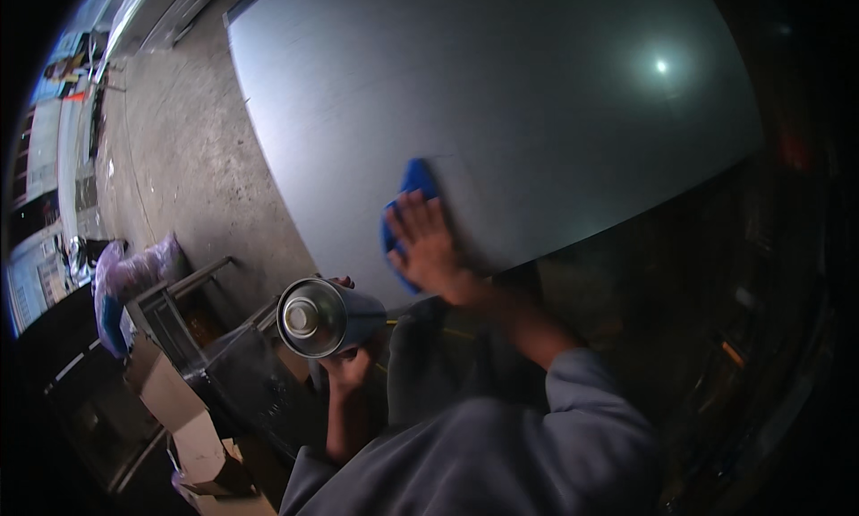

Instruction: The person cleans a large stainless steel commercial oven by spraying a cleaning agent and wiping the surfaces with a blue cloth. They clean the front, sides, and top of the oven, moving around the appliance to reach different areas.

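A large flat grey sheet (376, 86), smooth and slightly shiny, spreads out in front of me. My right hand (425, 243) lies flat on a blue cloth (417, 178), pressing it against the sheet near its close edge. Its fingers are stretched out over the cloth, which sticks out past the fingertips and on the left side. Beyond the sheet's near left corner, my left hand (349, 366) is wrapped round a round metal can (313, 317). The can is tilted, with its capped top toward the camera. Part of the left hand is hidden behind the can.
Left of the sheet is a concrete floor (192, 140). At the lower left stand a dark metal frame (165, 315), an opened cardboard box (192, 435) and a pinkish plastic bag (143, 270). The area right of me is too dark to make out.
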Motion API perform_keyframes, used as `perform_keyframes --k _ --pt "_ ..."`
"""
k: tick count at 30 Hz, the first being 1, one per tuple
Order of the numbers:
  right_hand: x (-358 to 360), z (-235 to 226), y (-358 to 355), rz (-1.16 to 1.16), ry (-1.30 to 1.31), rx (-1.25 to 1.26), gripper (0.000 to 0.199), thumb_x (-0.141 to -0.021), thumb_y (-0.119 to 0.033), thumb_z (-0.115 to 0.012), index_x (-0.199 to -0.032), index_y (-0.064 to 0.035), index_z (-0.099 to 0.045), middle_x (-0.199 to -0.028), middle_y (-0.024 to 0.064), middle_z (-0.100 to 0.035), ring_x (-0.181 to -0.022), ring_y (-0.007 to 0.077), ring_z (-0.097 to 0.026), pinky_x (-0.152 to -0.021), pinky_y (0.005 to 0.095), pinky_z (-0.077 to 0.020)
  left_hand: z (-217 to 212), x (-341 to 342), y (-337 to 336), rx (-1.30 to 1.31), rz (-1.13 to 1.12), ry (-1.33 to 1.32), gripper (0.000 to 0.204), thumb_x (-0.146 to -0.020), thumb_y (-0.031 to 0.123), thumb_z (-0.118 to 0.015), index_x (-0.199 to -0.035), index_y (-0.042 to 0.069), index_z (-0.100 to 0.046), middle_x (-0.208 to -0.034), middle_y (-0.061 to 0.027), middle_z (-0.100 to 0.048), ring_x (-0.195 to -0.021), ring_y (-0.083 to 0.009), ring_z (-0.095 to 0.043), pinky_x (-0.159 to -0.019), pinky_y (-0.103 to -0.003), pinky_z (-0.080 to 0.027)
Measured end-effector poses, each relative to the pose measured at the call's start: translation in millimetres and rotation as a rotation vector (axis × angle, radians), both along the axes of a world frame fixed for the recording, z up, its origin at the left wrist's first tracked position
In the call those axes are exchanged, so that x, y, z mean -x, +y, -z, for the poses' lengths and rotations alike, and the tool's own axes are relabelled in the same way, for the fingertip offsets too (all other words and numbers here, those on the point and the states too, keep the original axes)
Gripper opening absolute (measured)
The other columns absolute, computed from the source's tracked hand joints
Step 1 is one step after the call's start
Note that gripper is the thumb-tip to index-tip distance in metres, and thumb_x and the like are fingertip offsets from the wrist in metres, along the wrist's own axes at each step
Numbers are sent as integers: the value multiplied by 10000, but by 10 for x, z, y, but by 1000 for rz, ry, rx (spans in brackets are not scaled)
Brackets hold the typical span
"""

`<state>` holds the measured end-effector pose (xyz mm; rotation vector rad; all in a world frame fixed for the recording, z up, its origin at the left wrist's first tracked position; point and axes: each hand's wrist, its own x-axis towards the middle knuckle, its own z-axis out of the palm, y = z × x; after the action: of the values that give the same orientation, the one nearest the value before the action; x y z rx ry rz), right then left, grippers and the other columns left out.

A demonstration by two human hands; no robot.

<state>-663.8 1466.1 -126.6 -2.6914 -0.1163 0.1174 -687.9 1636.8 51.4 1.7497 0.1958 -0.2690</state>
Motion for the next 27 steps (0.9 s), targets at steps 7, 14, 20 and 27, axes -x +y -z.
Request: perform_keyframes --k 7,14,20,27 --pt "-691 304 501 -364 -146 -120 822 -921 -549 -592 -1600 -129 -400 -1700 160 -279 -1592 344 -194 -1290 576 -106 24 61 927 -98 -2 -237 504 -749 72 -772 -1201 -31 -576 -1002 -49 -642 -864 -143 -639 -774 -304 -531" --pt "-1211 281 -2716 509 -89 588 735 -1019 -501 -494 -1601 -68 -375 -1650 231 -349 -1555 433 -248 -1276 567 -155 170 37 939 -170 -121 -242 533 -716 63 -784 -1211 -28 -608 -1027 -49 -649 -920 -156 -646 -849 -318 -527" --pt "-1592 312 -2835 756 -30 618 748 -1053 -529 -434 -1611 -41 -334 -1652 293 -295 -1540 483 -249 -1259 587 -179 913 -284 128 -146 -238 -331 742 -789 82 -825 -1422 28 -441 -1429 -194 -507 -1291 -304 -553 -1074 -446 -473" --pt "-2543 169 134 -428 -299 -77 803 -951 -500 -572 -1590 -48 -393 -1681 241 -265 -1577 429 -192 -1284 584 -114 1598 -1040 -767 -256 -594 -632 876 -845 292 -858 -1472 16 -312 -1457 -221 -451 -1335 -355 -513 -1119 -482 -431"
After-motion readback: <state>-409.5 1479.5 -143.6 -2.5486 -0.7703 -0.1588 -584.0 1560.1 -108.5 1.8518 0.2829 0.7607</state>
